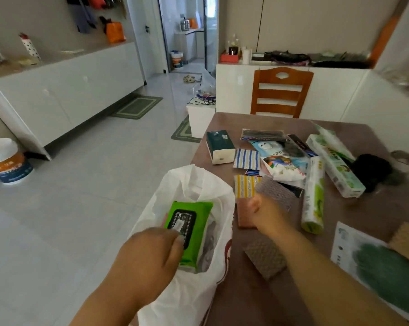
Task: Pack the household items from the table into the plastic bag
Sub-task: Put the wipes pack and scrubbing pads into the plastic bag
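Note:
A white plastic bag [194,184] hangs open beside the table's left edge. A green wet-wipes pack [191,229] with a black lid lies in its mouth. My left hand [149,252] holds the near side of the bag, fingers closed by the pack's lower end. My right hand [264,208] reaches over the table and lies on a pink scouring pad [244,215]; its fingertips are hidden. Further back lie striped cloths [245,158], a tissue pack [220,147], a green-printed roll [313,196] and a long green box [335,165].
The brown table [245,290] also holds a brown sponge [264,257], a green glove on a card [387,274], a black bundle [373,170] and several small packets. A wooden chair [281,92] stands behind it. White cabinets and a bucket [8,163] stand across the tiled floor on the left.

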Demonstrator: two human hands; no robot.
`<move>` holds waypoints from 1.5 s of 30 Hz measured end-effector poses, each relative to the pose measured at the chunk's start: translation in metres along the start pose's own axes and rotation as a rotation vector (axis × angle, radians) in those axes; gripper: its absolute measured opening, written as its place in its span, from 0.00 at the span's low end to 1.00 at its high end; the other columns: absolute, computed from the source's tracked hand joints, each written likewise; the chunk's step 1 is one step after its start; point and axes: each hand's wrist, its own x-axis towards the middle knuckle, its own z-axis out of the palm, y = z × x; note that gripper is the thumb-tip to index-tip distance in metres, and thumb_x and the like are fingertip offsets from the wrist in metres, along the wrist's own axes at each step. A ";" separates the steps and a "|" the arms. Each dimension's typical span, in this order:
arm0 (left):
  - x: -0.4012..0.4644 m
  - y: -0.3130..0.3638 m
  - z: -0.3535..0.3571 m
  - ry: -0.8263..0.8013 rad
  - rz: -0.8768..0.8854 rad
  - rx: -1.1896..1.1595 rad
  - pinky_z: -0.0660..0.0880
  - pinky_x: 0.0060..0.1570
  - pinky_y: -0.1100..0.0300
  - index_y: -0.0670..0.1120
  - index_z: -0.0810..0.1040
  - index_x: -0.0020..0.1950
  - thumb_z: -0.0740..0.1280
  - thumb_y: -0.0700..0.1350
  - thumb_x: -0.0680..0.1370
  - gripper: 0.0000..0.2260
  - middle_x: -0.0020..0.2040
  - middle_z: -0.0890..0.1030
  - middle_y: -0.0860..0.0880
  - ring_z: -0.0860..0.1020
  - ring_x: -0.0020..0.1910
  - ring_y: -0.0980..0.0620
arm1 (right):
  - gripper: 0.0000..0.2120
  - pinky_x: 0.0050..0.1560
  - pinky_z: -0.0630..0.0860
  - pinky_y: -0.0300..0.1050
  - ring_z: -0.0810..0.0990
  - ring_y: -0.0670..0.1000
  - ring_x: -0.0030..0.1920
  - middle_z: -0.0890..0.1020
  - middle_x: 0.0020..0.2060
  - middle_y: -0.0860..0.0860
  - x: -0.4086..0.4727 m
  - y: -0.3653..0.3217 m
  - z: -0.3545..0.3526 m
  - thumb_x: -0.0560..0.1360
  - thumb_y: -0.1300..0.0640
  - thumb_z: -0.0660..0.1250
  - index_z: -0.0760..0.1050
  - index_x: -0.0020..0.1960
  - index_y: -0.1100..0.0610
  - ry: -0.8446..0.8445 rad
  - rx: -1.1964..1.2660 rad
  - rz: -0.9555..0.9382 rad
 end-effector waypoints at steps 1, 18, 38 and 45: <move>0.006 0.006 -0.003 0.035 0.046 -0.037 0.74 0.39 0.55 0.52 0.72 0.36 0.41 0.60 0.75 0.23 0.35 0.75 0.53 0.75 0.37 0.53 | 0.13 0.54 0.75 0.45 0.78 0.53 0.55 0.77 0.60 0.52 0.002 0.017 -0.003 0.77 0.57 0.62 0.74 0.60 0.47 -0.154 -0.201 -0.020; 0.207 0.143 0.097 -0.109 -0.617 -0.798 0.76 0.52 0.48 0.42 0.78 0.53 0.57 0.51 0.76 0.17 0.51 0.81 0.40 0.79 0.50 0.41 | 0.59 0.72 0.56 0.57 0.52 0.61 0.75 0.53 0.75 0.60 0.113 0.073 -0.026 0.61 0.35 0.74 0.43 0.77 0.58 -0.202 -0.452 -0.033; 0.224 0.135 0.173 -0.243 -1.034 -0.974 0.75 0.53 0.54 0.38 0.72 0.67 0.73 0.53 0.72 0.29 0.62 0.78 0.41 0.78 0.59 0.42 | 0.64 0.73 0.60 0.58 0.56 0.61 0.75 0.57 0.75 0.59 0.130 0.095 -0.041 0.55 0.34 0.77 0.47 0.77 0.61 -0.395 -0.270 0.099; 0.197 0.140 0.166 -0.204 -1.050 -1.402 0.81 0.41 0.51 0.38 0.76 0.60 0.78 0.47 0.68 0.25 0.51 0.83 0.38 0.82 0.46 0.39 | 0.54 0.65 0.70 0.49 0.69 0.55 0.68 0.67 0.71 0.53 0.115 0.099 -0.072 0.59 0.42 0.80 0.56 0.75 0.58 -0.484 0.028 0.051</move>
